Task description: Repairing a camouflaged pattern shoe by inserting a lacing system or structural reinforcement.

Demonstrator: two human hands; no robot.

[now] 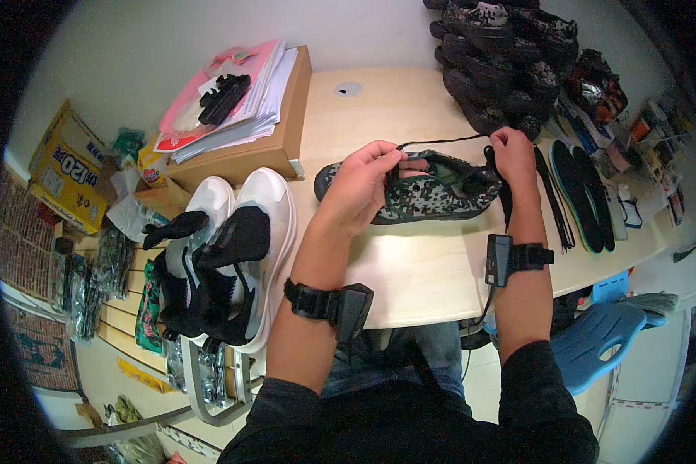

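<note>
While holding a black lace (448,141) stretched nearly straight, working over a camouflage shoe (445,205) on a pale wooden counter (410,290). Pinching one part of the lace between thumb and forefinger of the left hand (356,189), over the shoe's left part; gripping another part in the right hand (514,152), by the shoe's right end, with more lace hanging beneath. Keeping the two hands well apart, with the shoe lying between, opening upward. Apparently in the middle of lacing; cannot tell the number of eyelets left to fill, because of the left hand in front. Probably needing next to pull the slack through evenly, then to aim the free end at another eyelet while steadying the shoe. Best to avoid twisting or snagging the hanging part. Near the right forearm, black laces (553,201) and dark insoles (576,193); to the left, white-and-black sneakers (251,232) near a cardboard box (300,100); at the back, a heap of dark shoes (510,62).
</note>
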